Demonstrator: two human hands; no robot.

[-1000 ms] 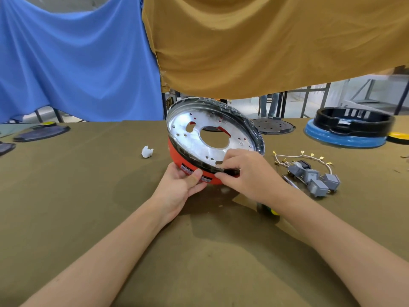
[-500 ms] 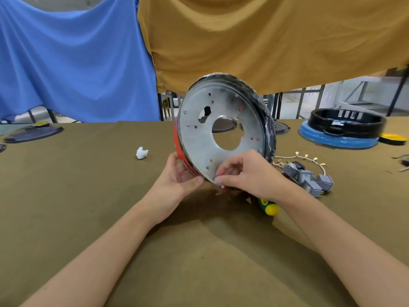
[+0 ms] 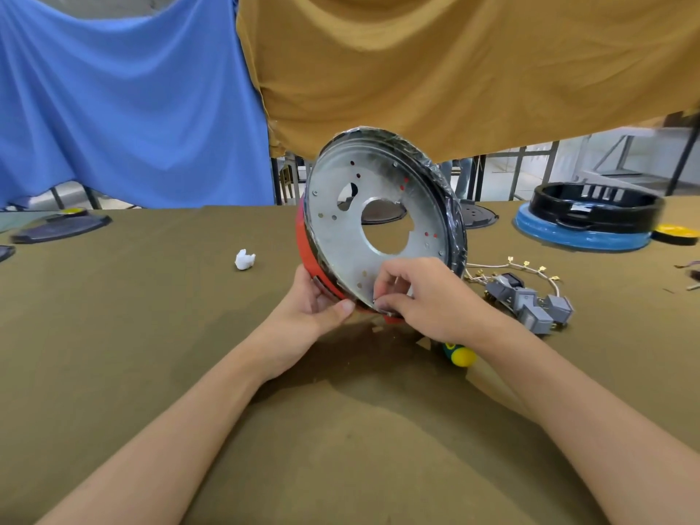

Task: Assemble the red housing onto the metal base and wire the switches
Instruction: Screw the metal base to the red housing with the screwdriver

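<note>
Red housing (image 3: 307,247) is gripped on edge by the left hand (image 3: 311,311); metal base (image 3: 373,225) rim is pinched by the right hand (image 3: 424,302); seating is judged ongoing, switches (image 3: 530,304) unwired beyond the right hand.

Blue cloth (image 3: 125,108), mustard cloth (image 3: 454,70) (both hung), olive tbl (image 3: 113,354)

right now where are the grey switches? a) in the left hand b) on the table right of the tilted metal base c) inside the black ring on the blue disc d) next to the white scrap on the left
b: the grey switches lie with their wires on the table, right of the metal base that both hands tilt up.
</note>
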